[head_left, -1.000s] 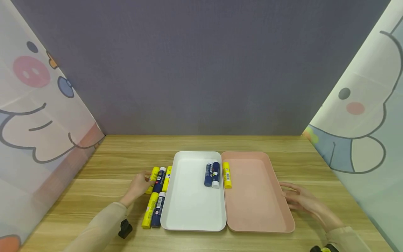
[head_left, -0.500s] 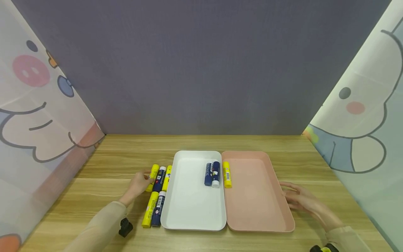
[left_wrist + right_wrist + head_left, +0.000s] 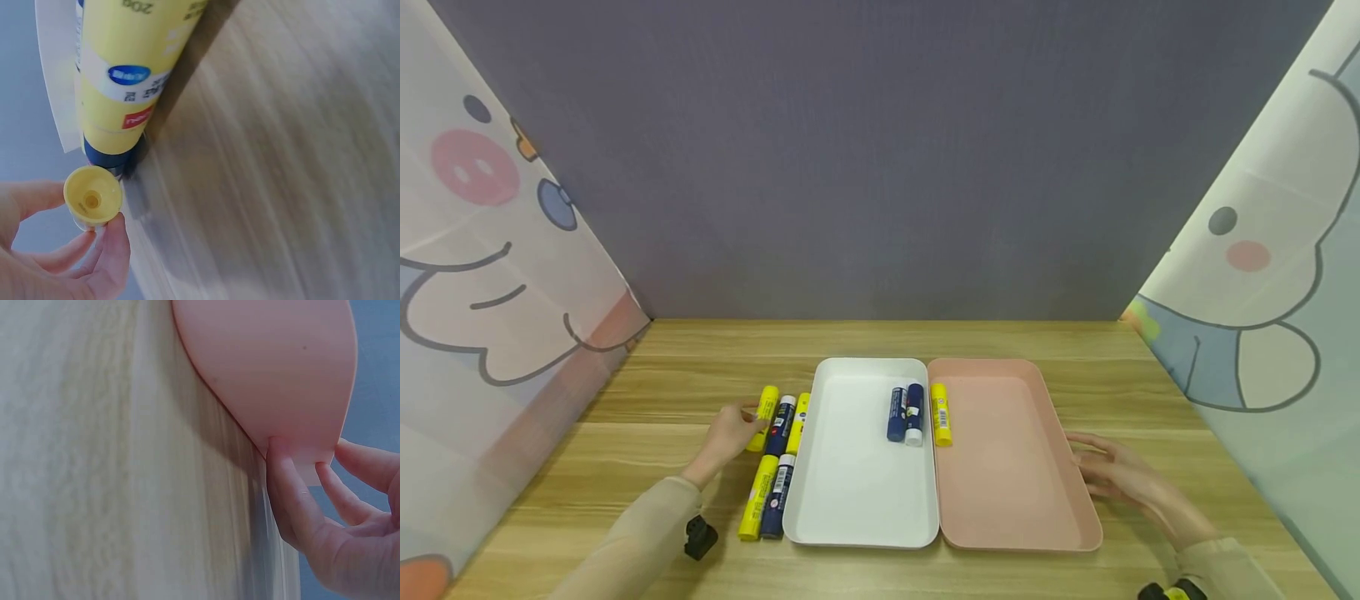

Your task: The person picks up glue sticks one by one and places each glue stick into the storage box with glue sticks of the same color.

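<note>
In the head view my left hand (image 3: 731, 432) pinches a yellow glue stick (image 3: 767, 407) between thumb and fingers. That glue stick (image 3: 93, 195) appears end-on in the left wrist view. Just right of it lie a dark blue glue stick (image 3: 781, 426) and another yellow one, beside the white tray (image 3: 861, 500). Nearer me are a yellow glue stick (image 3: 758, 497) and a dark blue one (image 3: 777, 497). My right hand (image 3: 1116, 471) touches the right side of the pink tray (image 3: 1015, 492); in the right wrist view its fingers (image 3: 290, 487) rest against the wall, fairly straight.
Two dark blue glue sticks (image 3: 906, 414) lie in the white tray near its right wall. One yellow glue stick (image 3: 941, 415) lies along the pink tray's left wall. The trays stand side by side on a wooden table (image 3: 722, 350). A grey panel (image 3: 880, 167) rises behind.
My left hand and the pinched yellow glue stick have shifted slightly up in the head view, away from the nearer yellow stick. My right hand has stayed at the pink tray.
</note>
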`<state>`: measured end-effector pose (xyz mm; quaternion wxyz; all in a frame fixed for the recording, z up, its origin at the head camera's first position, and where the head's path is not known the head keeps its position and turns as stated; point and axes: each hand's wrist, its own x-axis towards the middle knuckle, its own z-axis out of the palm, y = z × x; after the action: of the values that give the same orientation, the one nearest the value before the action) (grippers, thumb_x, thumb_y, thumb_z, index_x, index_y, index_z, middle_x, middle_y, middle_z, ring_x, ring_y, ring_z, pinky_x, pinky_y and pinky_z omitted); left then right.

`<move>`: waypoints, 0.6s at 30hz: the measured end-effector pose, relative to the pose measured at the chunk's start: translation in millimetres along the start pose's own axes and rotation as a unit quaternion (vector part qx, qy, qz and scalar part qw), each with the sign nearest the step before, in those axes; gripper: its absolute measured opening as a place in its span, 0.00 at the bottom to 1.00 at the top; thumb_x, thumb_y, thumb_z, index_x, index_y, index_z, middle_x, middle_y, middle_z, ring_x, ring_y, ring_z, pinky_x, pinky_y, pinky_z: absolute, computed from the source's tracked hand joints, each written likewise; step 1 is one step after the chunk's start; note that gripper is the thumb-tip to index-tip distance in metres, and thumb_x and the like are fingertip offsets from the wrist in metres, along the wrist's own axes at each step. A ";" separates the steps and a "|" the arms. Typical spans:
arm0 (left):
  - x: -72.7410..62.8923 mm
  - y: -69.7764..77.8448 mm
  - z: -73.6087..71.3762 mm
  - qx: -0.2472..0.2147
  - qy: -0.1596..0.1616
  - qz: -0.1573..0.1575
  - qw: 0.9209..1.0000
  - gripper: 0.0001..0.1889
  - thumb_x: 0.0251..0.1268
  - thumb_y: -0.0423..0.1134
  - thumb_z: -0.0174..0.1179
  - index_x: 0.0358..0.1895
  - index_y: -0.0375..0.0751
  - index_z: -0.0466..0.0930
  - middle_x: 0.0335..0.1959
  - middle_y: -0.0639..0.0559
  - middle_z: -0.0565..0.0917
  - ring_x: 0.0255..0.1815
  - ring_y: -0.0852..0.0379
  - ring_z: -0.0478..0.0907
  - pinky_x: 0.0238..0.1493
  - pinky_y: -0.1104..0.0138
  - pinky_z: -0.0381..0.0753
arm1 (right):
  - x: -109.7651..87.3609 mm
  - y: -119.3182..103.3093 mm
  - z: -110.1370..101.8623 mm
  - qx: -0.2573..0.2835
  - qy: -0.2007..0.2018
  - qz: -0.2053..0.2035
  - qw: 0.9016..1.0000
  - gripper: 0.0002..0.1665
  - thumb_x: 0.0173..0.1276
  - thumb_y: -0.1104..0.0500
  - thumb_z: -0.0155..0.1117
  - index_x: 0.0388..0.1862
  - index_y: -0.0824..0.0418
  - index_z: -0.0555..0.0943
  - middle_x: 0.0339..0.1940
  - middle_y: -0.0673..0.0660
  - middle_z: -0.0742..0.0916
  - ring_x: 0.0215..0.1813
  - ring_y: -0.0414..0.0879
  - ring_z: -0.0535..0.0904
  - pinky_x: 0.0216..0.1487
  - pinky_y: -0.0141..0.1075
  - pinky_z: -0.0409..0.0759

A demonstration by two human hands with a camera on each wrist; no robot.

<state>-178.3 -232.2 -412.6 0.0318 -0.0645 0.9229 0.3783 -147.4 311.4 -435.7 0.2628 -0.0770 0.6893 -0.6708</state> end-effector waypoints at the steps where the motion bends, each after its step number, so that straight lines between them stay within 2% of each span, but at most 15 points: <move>1: 0.1 0.6 -0.1 -0.002 0.000 0.001 1.000 0.23 0.56 0.32 0.55 0.54 0.22 0.66 0.35 0.34 0.76 0.31 0.50 0.74 0.25 0.66 0.74 | 0.1 0.4 -0.2 0.001 -0.002 0.000 1.000 0.21 0.66 0.60 0.51 0.57 0.46 0.69 0.48 0.49 0.80 0.47 0.41 0.78 0.47 0.38 0.76; 3: 0.2 1.7 -0.1 -0.007 0.001 -0.001 1.000 0.23 0.56 0.32 0.55 0.54 0.23 0.66 0.35 0.35 0.76 0.30 0.51 0.74 0.25 0.67 0.73 | 0.3 0.9 -0.5 0.004 -0.004 0.003 1.000 0.20 0.66 0.60 0.51 0.55 0.43 0.70 0.48 0.47 0.80 0.47 0.40 0.77 0.48 0.37 0.76; 11: 2.3 9.0 -1.0 -0.022 0.008 -0.002 1.000 0.24 0.56 0.32 0.55 0.55 0.23 0.65 0.37 0.34 0.75 0.31 0.51 0.73 0.26 0.68 0.74 | -1.0 -3.0 2.8 -0.006 0.007 0.004 1.000 0.26 0.66 0.60 0.51 0.63 0.59 0.64 0.50 0.52 0.80 0.47 0.41 0.77 0.47 0.38 0.76; 18: 2.9 19.0 -2.5 -0.029 0.012 0.004 1.000 0.24 0.56 0.34 0.55 0.56 0.25 0.65 0.41 0.33 0.75 0.36 0.49 0.74 0.29 0.67 0.75 | -1.0 -2.3 3.3 0.018 -0.008 -0.009 1.000 0.20 0.66 0.62 0.50 0.53 0.42 0.71 0.47 0.48 0.81 0.47 0.41 0.78 0.47 0.36 0.77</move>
<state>-183.8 -220.9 -397.9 0.0168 -0.0660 0.9123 0.4039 -145.6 308.8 -433.0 0.2638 -0.0833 0.6740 -0.6850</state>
